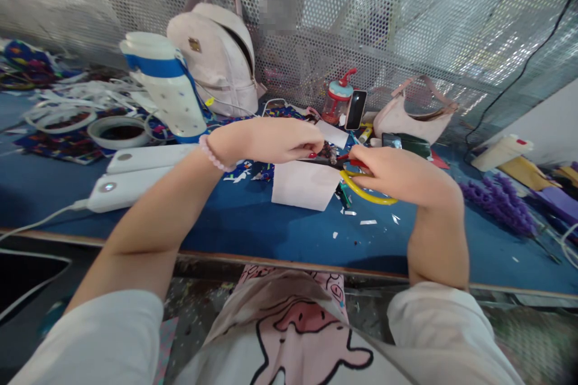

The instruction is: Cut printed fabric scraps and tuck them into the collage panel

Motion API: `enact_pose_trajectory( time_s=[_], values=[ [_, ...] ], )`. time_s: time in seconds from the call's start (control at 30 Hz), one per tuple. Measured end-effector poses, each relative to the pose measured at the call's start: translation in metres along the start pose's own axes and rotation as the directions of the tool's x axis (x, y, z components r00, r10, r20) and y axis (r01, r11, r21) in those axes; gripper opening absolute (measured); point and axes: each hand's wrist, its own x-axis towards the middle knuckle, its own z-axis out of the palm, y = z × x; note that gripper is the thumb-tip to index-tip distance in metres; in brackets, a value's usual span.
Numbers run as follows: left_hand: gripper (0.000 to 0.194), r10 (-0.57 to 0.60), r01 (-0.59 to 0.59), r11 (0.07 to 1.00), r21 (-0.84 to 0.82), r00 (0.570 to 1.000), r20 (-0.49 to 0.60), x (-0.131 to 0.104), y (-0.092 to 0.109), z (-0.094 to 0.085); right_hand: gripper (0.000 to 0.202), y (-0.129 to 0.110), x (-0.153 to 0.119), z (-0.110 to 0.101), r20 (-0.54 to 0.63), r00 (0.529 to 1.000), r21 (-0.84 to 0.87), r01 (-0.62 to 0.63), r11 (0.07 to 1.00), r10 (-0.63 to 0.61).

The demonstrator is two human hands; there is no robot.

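Pale backpack (pixel 217 60) beside white-and-blue bottle (pixel 169 87)

The light is soft and moderately bright, with small glints on the perforated wall (pixel 307 54) beyond the surface's (pixel 253 228) far edge. Below the near edge is dimmer. Sleeves (pixel 112 331) look stretched; two wall patches are pixelated.

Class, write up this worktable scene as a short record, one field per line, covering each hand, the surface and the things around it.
Left hand: the left hand is pinched around something too small to make out
Left wrist: pink beaded bracelet
Right hand: the right hand holds yellow-handled scissors
Near the hands: white sheet, small pale scraps
Surface: blue tabletop
Behind, to the left: pale backpack, blue-and-white bottle
Behind, to the right: phone, pale handbag
Far right: purple flowers
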Motion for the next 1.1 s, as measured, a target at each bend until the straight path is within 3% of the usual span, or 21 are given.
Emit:
enact_pose_trajectory(
  time_s=[1.1],
  values=[
    [0.019, -0.012, 0.012, 1.000, -0.007, 0.999, 0.040, -0.0015, -0.0009, -0.0002, 0.019, 0.0006, -0.0049, 0.0004, -0.005, 1.000, -0.034, 0.009, 0.999, -0.009]
  ],
)
